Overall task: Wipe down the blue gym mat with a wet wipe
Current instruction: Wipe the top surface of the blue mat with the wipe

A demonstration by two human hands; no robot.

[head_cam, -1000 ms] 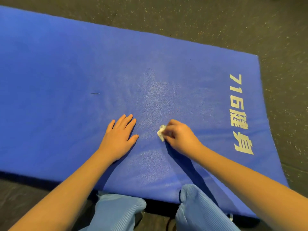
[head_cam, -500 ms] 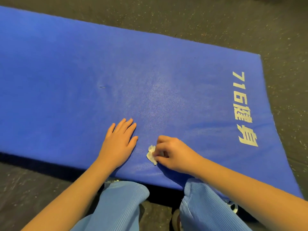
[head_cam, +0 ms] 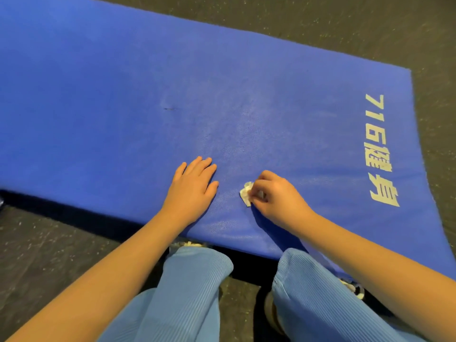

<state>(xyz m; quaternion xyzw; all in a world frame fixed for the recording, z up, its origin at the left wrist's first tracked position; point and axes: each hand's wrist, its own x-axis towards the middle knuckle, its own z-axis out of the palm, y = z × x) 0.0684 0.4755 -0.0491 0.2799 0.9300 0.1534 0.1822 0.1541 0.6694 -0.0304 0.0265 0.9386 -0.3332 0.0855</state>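
Pinching the wipe [head_cam: 246, 193], the right hand [head_cam: 278, 201] rests near the mat [head_cam: 123, 95] edge.

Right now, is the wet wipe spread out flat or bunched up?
Bunched up. The wet wipe shows as a small crumpled wad pinched in the right hand, against the blue gym mat.

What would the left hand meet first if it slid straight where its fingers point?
Likely nothing: ahead of the left hand lies only bare blue mat to its far edge; the small dark mark sits off to the left.
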